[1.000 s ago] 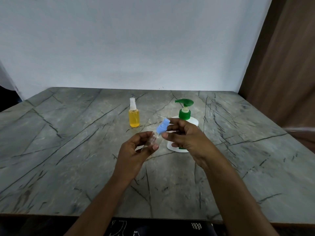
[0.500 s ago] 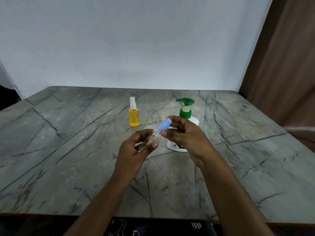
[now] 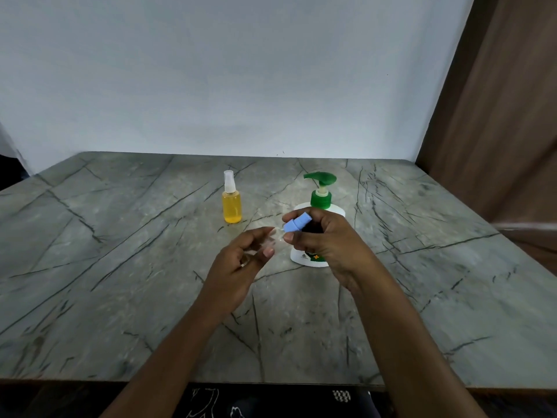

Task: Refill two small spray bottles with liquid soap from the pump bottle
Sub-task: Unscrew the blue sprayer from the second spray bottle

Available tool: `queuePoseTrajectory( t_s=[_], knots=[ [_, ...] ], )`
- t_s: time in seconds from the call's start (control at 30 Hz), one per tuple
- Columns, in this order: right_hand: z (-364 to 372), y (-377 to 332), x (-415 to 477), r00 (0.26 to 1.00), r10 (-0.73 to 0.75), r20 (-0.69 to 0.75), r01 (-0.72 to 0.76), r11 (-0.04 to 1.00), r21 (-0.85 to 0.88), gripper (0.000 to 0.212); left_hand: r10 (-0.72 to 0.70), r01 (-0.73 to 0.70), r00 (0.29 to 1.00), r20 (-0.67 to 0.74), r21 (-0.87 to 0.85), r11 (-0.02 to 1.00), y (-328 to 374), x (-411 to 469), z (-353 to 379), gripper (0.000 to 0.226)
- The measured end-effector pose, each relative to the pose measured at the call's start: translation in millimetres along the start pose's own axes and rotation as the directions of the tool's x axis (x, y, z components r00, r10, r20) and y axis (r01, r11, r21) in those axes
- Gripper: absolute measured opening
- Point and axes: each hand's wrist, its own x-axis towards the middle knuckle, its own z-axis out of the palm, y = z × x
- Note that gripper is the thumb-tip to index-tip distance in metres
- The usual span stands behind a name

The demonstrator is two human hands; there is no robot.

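Head view over a grey, dark-veined counter (image 3: pixel 120 267) against a pale backdrop. Left hand (image 3: pixel 238 267): fingers curled around a small clear spray bottle (image 3: pixel 265 241), held tilted above the counter, its neck pointing up and to the right (the transparent body is faint and partly hidden by the fingers). Right hand (image 3: pixel 322 239): fingers pinched on the blue spray cap (image 3: pixel 297 223), which sits at the neck end of the clear bottle; whether the cap is joined to the neck or just off it cannot be told. Behind the right hand stands the white pump bottle (image 3: pixel 310 257) with a green collar and green pump head, upright on the counter; its middle is covered by the hand. To the left of the pump bottle, apart from it and from both hands, a second small spray bottle (image 3: pixel 232 206) stands upright, filled with yellow-orange liquid and topped by a white sprayer under a clear cover. A brown curtain (image 3: pixel 497 116) hangs at the right edge.
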Motion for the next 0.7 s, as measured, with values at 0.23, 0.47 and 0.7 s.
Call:
queuePoseTrajectory(
  t_s=[0.23, 0.47, 0.7],
  knots=[
    [-9, -4, -2, 1.000, -0.019, 0.001, 0.019, 1.000, -0.015, 0.027, -0.028, 0.043, 0.991, 0.128, -0.116, 0.992, 4, 3, -4, 0.025],
    [-28, -8, -4, 0.999, 0.023, -0.044, -0.023, 1.000, 0.006, 0.029, -0.130, 0.187, 0.971, 0.201, -0.299, 0.936, 2, 3, -8, 0.028],
    [-49, -9, -11, 0.991, 0.058, -0.118, -0.052, 0.997, 0.048, 0.021, -0.164, 0.259, 0.951, 0.262, -0.387, 0.885, -3, 1, -11, 0.038]
  ],
)
